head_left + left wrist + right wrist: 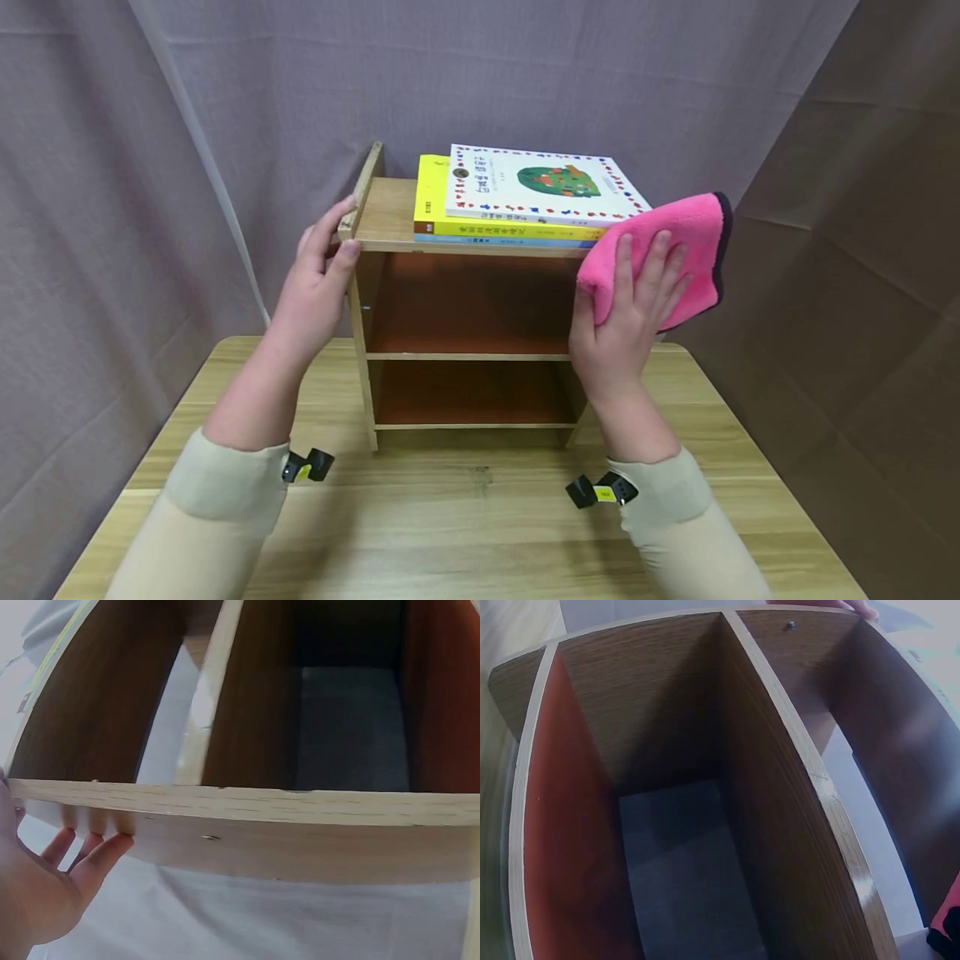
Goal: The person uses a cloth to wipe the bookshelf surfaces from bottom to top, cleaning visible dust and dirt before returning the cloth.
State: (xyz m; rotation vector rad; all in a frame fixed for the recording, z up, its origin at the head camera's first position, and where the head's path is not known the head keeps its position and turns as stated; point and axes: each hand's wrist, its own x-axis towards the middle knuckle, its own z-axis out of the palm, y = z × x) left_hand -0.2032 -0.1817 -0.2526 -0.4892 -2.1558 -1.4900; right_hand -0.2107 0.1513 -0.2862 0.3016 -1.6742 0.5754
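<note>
A small wooden bookshelf (468, 357) stands upright on the table. In the head view my left hand (307, 287) grips the upper front corner of its left side panel (330, 851), thumb at the front edge. The left wrist view shows fingers against that panel's outer face. My right hand (618, 333) lies on a pink cloth (697, 267) with black edging, fingers extended and spread. The cloth covers the shelf's upper right corner and hides that side panel's top. Several stacked books, a white picture book (547, 183) uppermost, lie on the shelf's top board (386, 208).
Below the top board, a middle board (472, 357) and a lower board (476, 427) form two compartments. The wood-grain table (450, 533) extends in front. Grey curtains (300, 83) hang behind and on both sides.
</note>
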